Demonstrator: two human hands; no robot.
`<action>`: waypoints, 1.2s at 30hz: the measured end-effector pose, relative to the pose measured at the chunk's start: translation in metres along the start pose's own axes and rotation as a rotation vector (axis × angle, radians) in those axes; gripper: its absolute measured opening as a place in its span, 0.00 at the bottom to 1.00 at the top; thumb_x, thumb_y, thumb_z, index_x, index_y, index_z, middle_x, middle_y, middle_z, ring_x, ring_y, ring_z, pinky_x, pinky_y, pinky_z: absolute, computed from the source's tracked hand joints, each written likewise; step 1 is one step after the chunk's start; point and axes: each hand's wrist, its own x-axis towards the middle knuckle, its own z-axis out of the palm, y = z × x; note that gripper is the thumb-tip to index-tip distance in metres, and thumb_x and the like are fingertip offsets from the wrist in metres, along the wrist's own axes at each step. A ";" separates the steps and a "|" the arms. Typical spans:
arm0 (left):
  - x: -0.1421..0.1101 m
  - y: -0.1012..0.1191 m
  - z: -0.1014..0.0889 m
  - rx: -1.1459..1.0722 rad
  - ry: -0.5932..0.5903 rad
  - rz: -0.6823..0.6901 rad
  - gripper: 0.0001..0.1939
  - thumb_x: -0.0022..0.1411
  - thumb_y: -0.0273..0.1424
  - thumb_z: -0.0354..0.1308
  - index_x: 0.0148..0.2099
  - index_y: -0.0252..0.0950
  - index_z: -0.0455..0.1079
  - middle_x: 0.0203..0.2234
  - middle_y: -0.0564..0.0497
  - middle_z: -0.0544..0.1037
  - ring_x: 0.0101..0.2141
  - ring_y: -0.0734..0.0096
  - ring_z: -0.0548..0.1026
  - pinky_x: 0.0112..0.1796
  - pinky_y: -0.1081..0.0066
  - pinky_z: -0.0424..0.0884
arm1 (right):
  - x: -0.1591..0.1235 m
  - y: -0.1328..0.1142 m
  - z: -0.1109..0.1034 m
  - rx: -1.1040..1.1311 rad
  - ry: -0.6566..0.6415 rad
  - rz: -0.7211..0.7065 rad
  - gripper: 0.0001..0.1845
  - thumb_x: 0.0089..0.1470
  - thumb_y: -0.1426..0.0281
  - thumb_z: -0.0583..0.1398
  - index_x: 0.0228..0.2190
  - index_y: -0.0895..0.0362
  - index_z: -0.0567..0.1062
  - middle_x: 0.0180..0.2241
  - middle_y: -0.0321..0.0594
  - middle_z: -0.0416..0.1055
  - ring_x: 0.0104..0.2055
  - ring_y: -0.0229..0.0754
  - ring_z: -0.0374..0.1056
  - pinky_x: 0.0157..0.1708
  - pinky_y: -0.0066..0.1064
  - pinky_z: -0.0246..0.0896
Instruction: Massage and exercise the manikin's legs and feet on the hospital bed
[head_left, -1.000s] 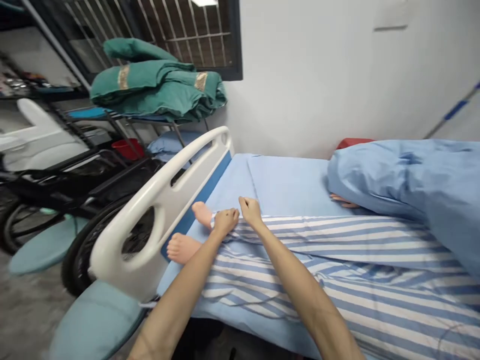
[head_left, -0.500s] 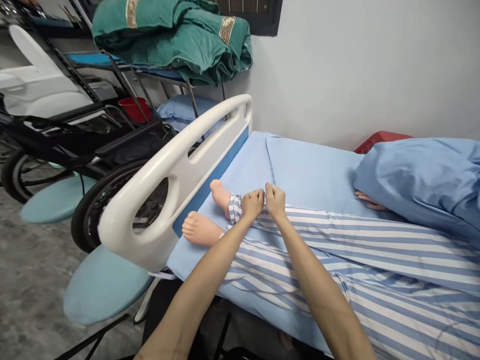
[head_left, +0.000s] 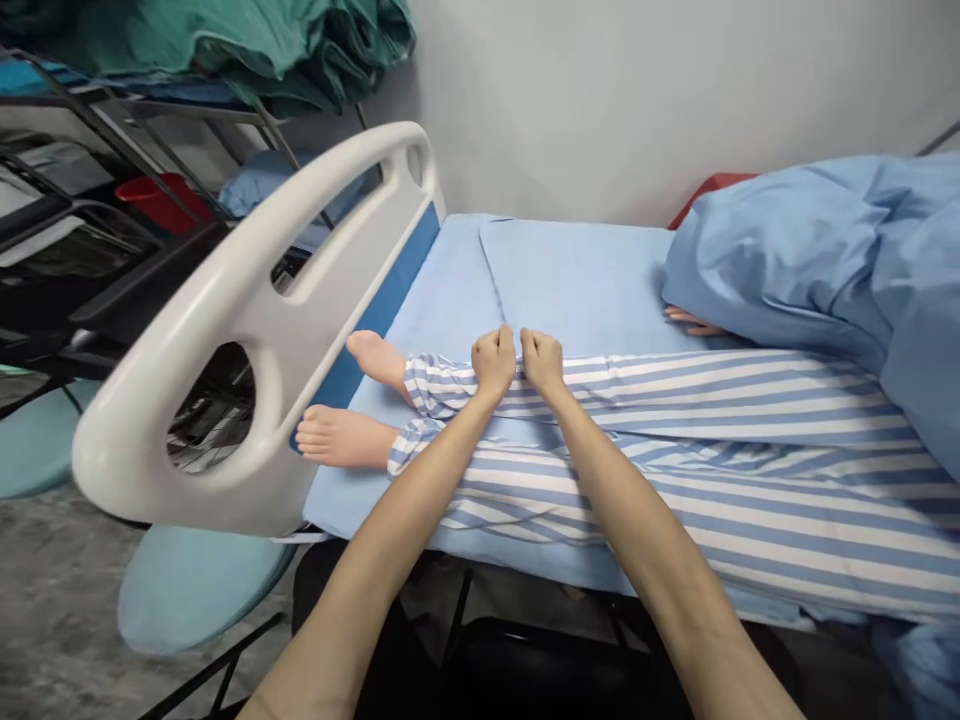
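My left hand [head_left: 493, 362] and my right hand [head_left: 541, 362] are closed side by side on the blue-and-white striped trousers [head_left: 720, 395] of a lifelike manikin lying on a hospital bed. The trouser cuffs sit around its ankles, just left of my hands. Two bare manikin feet [head_left: 379, 360] point toward the left, with the lower foot [head_left: 345, 437] resting on the light blue bed sheet [head_left: 577, 280]. A blue blanket [head_left: 795, 260] covers the upper body, and a manikin hand [head_left: 691, 322] pokes out below its edge.
A white plastic bed end panel [head_left: 247, 330] with a blue strip stands just left of the feet. Beyond it are a black wheelchair frame [head_left: 75, 270], a red basin [head_left: 154, 200], and a metal rack with green cloth [head_left: 225, 40]. A round teal seat [head_left: 202, 590] sits low down.
The striped cuffs now reach further along both ankles and lie spread, no longer bunched near my hands. My hands have come closer together, and the view has tilted, shifting the bed up and left.
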 end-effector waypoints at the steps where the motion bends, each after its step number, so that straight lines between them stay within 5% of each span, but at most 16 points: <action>1: 0.000 0.001 0.003 -0.012 -0.011 0.024 0.23 0.65 0.35 0.44 0.18 0.38 0.52 0.14 0.55 0.58 0.22 0.75 0.59 0.28 0.72 0.52 | 0.001 0.002 -0.002 0.006 -0.003 -0.013 0.26 0.64 0.57 0.47 0.16 0.54 0.57 0.17 0.32 0.55 0.24 0.37 0.53 0.27 0.29 0.46; 4: 0.001 0.005 0.014 -0.058 -0.054 0.053 0.23 0.62 0.35 0.49 0.17 0.37 0.49 0.14 0.57 0.52 0.21 0.76 0.56 0.27 0.72 0.52 | 0.004 0.009 -0.008 0.033 0.034 -0.036 0.26 0.65 0.59 0.47 0.17 0.54 0.59 0.18 0.33 0.57 0.25 0.36 0.56 0.29 0.28 0.48; 11: 0.001 0.029 0.054 -0.353 0.044 -0.053 0.23 0.64 0.37 0.49 0.18 0.38 0.48 0.15 0.57 0.51 0.21 0.78 0.54 0.24 0.74 0.54 | 0.016 0.027 -0.030 0.056 -0.020 0.014 0.26 0.66 0.59 0.47 0.18 0.56 0.63 0.18 0.33 0.59 0.26 0.36 0.58 0.30 0.27 0.49; 26: -0.014 0.063 0.118 -0.284 -0.062 -0.035 0.24 0.65 0.36 0.48 0.18 0.38 0.51 0.14 0.57 0.51 0.21 0.78 0.55 0.26 0.73 0.54 | 0.019 0.074 -0.112 0.068 0.109 -0.004 0.29 0.65 0.53 0.47 0.18 0.55 0.62 0.17 0.32 0.53 0.26 0.36 0.57 0.29 0.27 0.50; 32: -0.024 0.073 0.134 -0.239 -0.160 0.132 0.25 0.63 0.34 0.53 0.17 0.37 0.48 0.14 0.58 0.48 0.20 0.78 0.52 0.26 0.72 0.52 | 0.023 0.089 -0.139 0.115 0.173 -0.080 0.30 0.64 0.50 0.47 0.18 0.55 0.61 0.17 0.31 0.53 0.26 0.36 0.57 0.29 0.27 0.51; 36: -0.027 0.084 0.147 -0.308 -0.144 0.096 0.26 0.64 0.36 0.52 0.17 0.38 0.47 0.14 0.58 0.48 0.20 0.78 0.51 0.25 0.72 0.51 | 0.024 0.102 -0.156 0.100 0.208 -0.092 0.28 0.65 0.53 0.49 0.18 0.54 0.61 0.17 0.32 0.55 0.28 0.37 0.60 0.31 0.28 0.54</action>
